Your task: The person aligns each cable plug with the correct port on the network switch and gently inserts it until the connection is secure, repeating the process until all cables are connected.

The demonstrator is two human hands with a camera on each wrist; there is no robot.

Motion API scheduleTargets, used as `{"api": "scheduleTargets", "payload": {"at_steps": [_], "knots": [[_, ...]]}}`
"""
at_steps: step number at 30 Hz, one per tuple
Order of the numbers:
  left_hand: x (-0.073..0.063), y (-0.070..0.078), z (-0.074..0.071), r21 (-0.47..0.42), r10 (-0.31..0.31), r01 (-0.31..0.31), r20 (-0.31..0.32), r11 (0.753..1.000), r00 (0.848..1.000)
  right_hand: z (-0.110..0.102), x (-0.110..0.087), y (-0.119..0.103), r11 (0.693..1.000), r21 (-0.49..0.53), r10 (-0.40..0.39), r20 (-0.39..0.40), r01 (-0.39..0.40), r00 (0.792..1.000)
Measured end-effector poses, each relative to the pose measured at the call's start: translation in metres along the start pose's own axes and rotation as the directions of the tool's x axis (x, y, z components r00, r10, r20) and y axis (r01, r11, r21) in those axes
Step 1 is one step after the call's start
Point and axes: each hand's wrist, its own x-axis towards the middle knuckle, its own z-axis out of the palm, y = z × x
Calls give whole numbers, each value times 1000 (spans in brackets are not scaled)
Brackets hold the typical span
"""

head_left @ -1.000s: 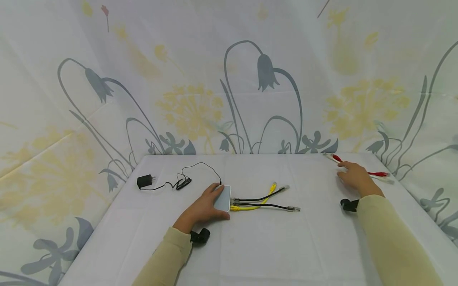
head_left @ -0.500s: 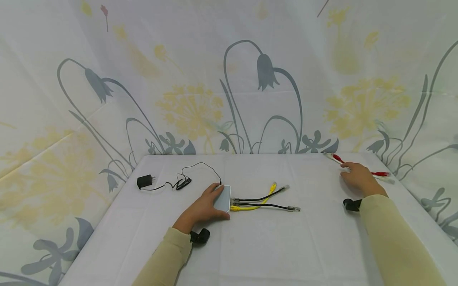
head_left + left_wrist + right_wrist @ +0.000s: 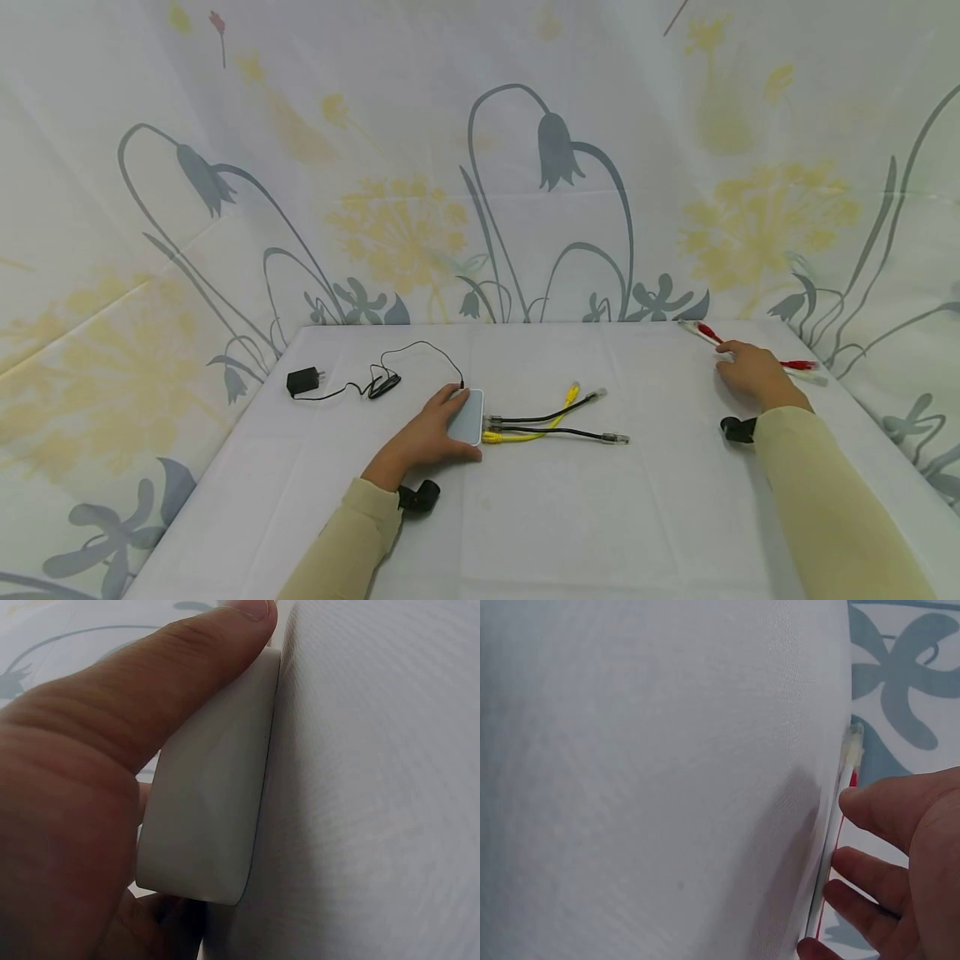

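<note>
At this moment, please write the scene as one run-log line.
left hand: grips white box | right hand: at red cable and white cable | black cables, yellow cable: at box's edge

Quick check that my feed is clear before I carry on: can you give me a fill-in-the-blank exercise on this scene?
1. In the head view, the power adapter lies to the ____ of the pale box held by the left grip.
2. Exactly ____ black cables and one yellow cable lie at the box's right side.
3. Beneath the right grip lie a white cable and another cable coloured ____.

Missing words: left; two; red.
</note>
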Motion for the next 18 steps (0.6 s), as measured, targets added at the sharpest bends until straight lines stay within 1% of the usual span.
{"api": "scheduleTargets", "payload": {"at_steps": [5,10,14,18], "knots": [[1,-2,0,1,-1,1,0,1000,1000,0,1,0,1000,-12,-4,-11,4,1000],[1,-2,1,0,-5,5,3,1000,1000,-1,1,1,999,-49,-19,-34,18,999],[1,-2,1,-2,-2,2,2,1000,1000,-3,-1,-1,998,-67,6,-18,-7,1000],[1,-2,1,0,2,-2,-1,1000,1000,-9,-6,-11,997,-79,26,6,-26,1000]]}}
